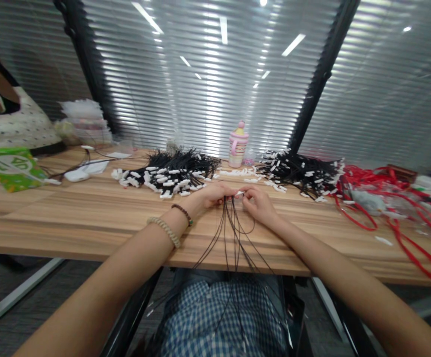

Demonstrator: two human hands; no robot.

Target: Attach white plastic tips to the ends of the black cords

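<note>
Several thin black cords [233, 228] hang from my fingers over the table's front edge and down onto my lap. Closed on their upper ends is my left hand [217, 193], which wears two bracelets at the wrist. My right hand [258, 204] pinches a small white clip [239, 193] right beside the left fingertips. How the clip joins the cords is too small to make out. Beyond my left hand lies a pile of black cords with white ends [178, 173]. A similar pile [300, 171] lies beyond my right hand.
Loose white clips [243, 172] lie between the piles, before a pink cup [238, 145]. Red straps [379, 188] tangle at the right. A green packet [10, 168], a white device [77, 174] and a dotted bag [14, 124] are at the left on the wooden table [70, 218].
</note>
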